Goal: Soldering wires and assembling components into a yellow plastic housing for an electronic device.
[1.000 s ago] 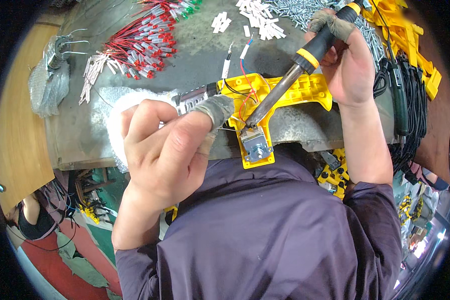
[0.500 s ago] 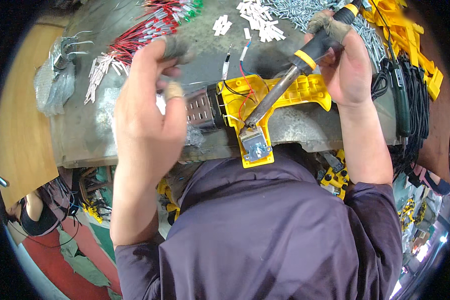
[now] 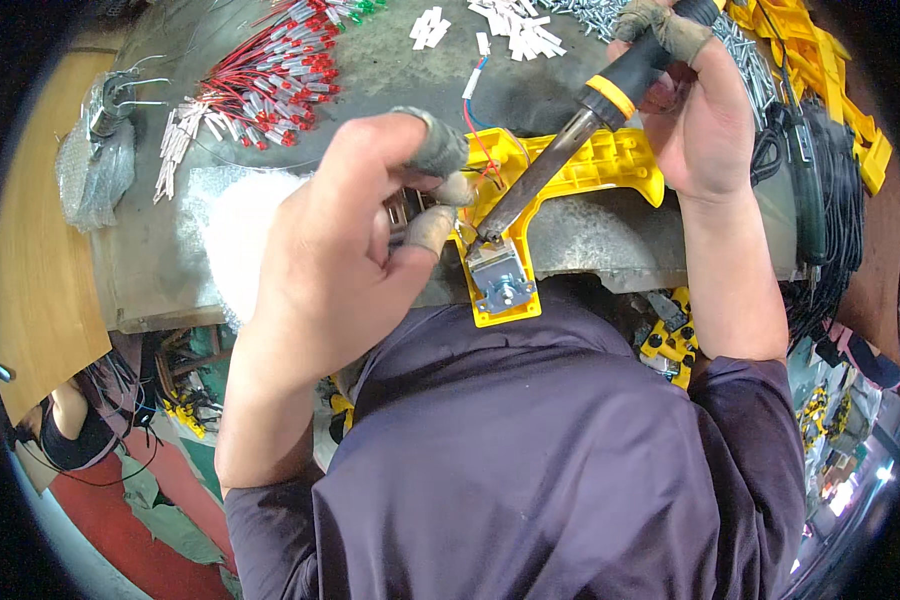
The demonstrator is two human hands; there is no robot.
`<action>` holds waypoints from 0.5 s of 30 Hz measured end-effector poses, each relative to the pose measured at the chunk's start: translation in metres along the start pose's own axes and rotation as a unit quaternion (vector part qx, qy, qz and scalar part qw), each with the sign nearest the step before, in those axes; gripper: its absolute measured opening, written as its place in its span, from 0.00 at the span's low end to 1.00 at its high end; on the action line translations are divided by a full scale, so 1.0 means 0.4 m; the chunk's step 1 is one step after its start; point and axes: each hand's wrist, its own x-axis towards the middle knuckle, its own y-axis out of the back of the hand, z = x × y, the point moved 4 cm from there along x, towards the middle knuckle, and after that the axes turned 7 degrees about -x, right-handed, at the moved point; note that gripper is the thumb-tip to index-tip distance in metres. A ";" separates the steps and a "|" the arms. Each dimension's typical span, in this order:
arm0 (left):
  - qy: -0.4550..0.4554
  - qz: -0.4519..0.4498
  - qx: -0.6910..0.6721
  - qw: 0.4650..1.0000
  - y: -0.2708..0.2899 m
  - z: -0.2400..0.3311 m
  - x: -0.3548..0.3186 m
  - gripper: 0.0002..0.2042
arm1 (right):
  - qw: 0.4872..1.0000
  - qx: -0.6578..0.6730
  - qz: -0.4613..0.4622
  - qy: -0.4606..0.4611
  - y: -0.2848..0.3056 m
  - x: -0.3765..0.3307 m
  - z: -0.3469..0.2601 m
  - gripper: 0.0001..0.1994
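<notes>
My right hand grips a soldering iron by its black handle with yellow bands. Its metal shaft slants down left, the tip at the upper end of a grey switch. That switch sits in the grip of an open yellow housing half, perhaps a heat gun's, at the table's near edge. My left hand, with covered fingertips, is bent in a pinch at the housing's left side; what the fingers hold is hidden. Behind them a slotted metal tube shows in part. Red and blue wires rise from the housing.
Red-wired parts and white sleeves lie far left, beside a bubble-wrapped part. More white pieces and screws lie at the back. Yellow shells and black cables fill the right side.
My left hand has moved right and down to the housing, its fingers closing in. The housing has shifted slightly left. The iron's tip stays at the switch.
</notes>
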 end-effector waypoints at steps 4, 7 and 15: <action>-0.043 -0.008 -0.023 0.999 -0.008 -0.002 -0.007 0.24 | 1.000 0.027 0.004 -0.014 -0.008 -0.009 -0.006 0.09; -0.036 -0.020 0.003 0.999 -0.003 0.020 0.005 0.18 | 0.995 0.088 0.006 -0.051 -0.006 -0.014 -0.011 0.10; -0.058 -0.020 0.046 0.997 -0.010 0.028 0.007 0.09 | 0.990 0.134 0.034 -0.020 -0.027 -0.013 -0.012 0.08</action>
